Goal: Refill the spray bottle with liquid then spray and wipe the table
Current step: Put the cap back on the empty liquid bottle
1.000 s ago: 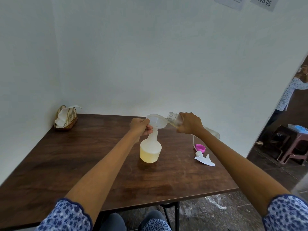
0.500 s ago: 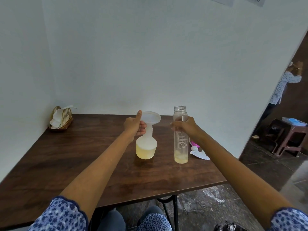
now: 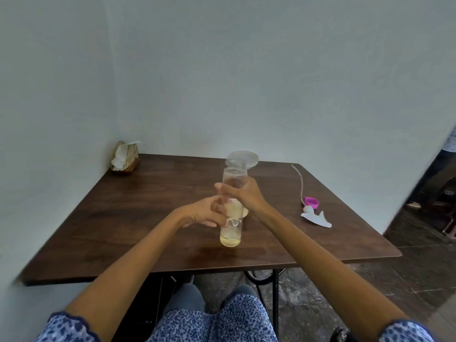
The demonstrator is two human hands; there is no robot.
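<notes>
Spray bottle (image 3: 237,210) behind clear bottle (image 3: 233,213) | right hand (image 3: 243,196) fingers grip clear bottle | left hand (image 3: 199,214) fingers loosely spread, beside it

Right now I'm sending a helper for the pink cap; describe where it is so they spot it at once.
On the dark wooden table, look to the right side, near the wall. The pink cap lies at the end of a thin tube, just behind the white spray head. It is the only bright pink thing there.
</notes>
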